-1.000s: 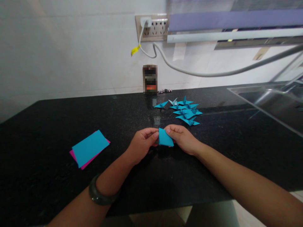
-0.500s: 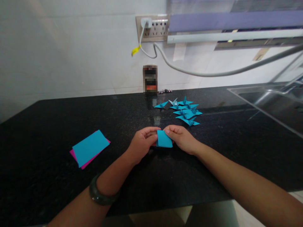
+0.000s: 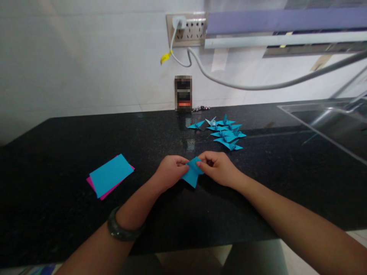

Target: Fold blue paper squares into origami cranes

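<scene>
Both of my hands pinch a small folded blue paper [image 3: 191, 174] just above the black counter [image 3: 57, 152], near its middle. My left hand [image 3: 169, 172] grips the paper's left edge with curled fingers. My right hand [image 3: 218, 167] holds its upper right corner between thumb and fingertips. The paper hangs with one point downward. A dark bangle [image 3: 119, 231] sits on my left wrist.
Several finished blue paper cranes [image 3: 226, 133] lie behind my hands. A stack of blue and pink sheets [image 3: 110, 177] lies at the left. A steel sink [image 3: 332, 122] is at the right; a wall socket [image 3: 186, 29] with a grey cable is above.
The blue paper has turned from a flat square facing me to a diamond with a point down. Both hands shifted slightly and regripped it.
</scene>
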Available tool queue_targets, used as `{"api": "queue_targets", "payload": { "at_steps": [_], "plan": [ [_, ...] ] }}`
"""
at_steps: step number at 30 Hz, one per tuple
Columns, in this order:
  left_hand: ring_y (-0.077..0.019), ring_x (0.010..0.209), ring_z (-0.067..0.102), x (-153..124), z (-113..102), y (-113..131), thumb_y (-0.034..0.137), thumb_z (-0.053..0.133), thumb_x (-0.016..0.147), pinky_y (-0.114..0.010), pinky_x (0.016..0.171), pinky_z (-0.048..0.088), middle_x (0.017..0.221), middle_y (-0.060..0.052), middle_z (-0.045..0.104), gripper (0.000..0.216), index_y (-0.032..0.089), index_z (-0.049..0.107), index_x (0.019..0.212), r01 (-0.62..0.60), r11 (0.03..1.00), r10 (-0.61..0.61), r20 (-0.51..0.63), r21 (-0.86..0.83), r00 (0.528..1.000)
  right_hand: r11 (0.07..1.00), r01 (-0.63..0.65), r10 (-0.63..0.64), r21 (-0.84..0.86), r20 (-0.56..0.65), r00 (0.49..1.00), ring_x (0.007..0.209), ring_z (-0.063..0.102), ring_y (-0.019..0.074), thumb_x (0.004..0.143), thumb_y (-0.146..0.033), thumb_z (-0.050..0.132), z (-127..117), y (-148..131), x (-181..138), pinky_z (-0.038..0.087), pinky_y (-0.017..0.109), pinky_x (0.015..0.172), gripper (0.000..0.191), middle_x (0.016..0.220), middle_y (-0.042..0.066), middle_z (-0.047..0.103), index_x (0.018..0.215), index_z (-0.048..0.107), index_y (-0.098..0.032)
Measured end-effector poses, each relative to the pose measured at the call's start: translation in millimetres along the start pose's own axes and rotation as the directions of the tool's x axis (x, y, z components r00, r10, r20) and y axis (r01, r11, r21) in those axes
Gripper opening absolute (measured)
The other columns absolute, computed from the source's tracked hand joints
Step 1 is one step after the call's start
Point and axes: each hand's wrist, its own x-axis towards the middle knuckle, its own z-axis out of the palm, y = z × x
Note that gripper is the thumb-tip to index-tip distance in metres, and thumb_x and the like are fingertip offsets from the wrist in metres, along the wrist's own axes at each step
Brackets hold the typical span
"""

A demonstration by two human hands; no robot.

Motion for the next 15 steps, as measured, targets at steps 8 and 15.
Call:
{"api": "queue_targets", "payload": {
  "at_steps": [8, 15],
  "plan": [
    [-0.0217, 0.079, 0.056, -11, 1, 7, 0.025, 0.06, 0.074, -0.033, 0.071, 0.042, 0.081, -0.007, 0.059, 0.012, 0.015, 0.063, 0.079, -0.219, 0.513, 0.333, 0.042, 0.83, 0.942, 0.969, -0.245, 0.245, 0.04, -0.011, 0.969, 0.047, 0.041, 0.0087, 0.07, -0.026, 0.055, 2, 16, 5, 0.032, 0.021, 0.045, 0.014, 0.051, -0.003, 0.049, 0.06, 0.057, -0.016],
    [-0.0228, 0.08, 0.054, -22, 19, 8, 0.017, 0.04, 0.085, -0.035, 0.072, 0.043, 0.083, -0.011, 0.059, 0.026, 0.011, 0.064, 0.08, -0.401, 0.362, 0.277, 0.313, 0.842, 0.908, 0.958, -0.282, 0.279, -0.049, -0.052, 0.959, 0.051, 0.047, 0.0105, 0.067, -0.021, 0.055, 4, 15, 4, 0.033, 0.022, 0.047, 0.009, 0.054, 0.0, 0.056, 0.059, 0.057, -0.017]
  ]
}}
